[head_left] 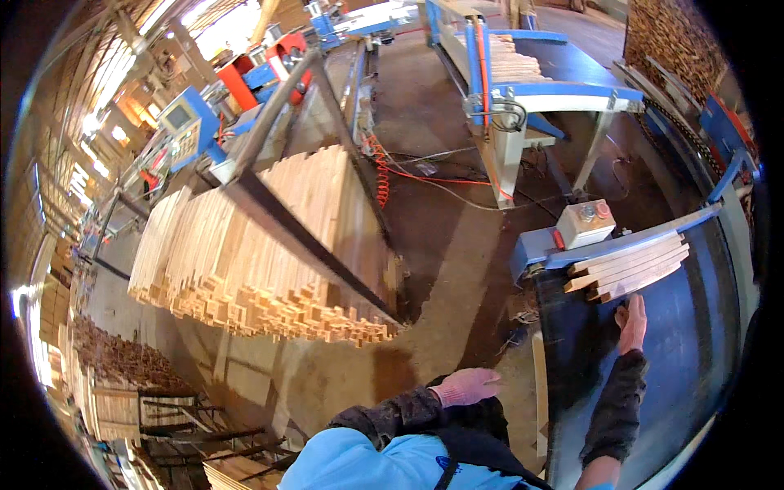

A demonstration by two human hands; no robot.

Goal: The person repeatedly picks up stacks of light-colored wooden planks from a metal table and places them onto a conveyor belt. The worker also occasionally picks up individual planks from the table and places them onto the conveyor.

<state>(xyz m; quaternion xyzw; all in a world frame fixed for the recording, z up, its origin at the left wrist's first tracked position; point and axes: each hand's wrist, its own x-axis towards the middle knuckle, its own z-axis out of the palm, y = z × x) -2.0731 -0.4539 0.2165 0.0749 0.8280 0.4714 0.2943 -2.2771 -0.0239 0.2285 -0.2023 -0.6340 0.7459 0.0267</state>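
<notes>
Wooden strips (629,265) on dark blue table (684,351) beside shadow-streaked workshop floor (445,286).

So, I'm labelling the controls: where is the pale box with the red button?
The button box stands right of centre in the head view, near the blue frame's left end, just beyond the wooden strips.

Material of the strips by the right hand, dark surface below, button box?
Strips: likely wood, unfinished; pale tan, matte.
Dark surface: perhaps rubber or plastic, smooth; soft bluish sheen.
Button box: painted metal or plastic, can't tell; uniform pale casing.
</notes>
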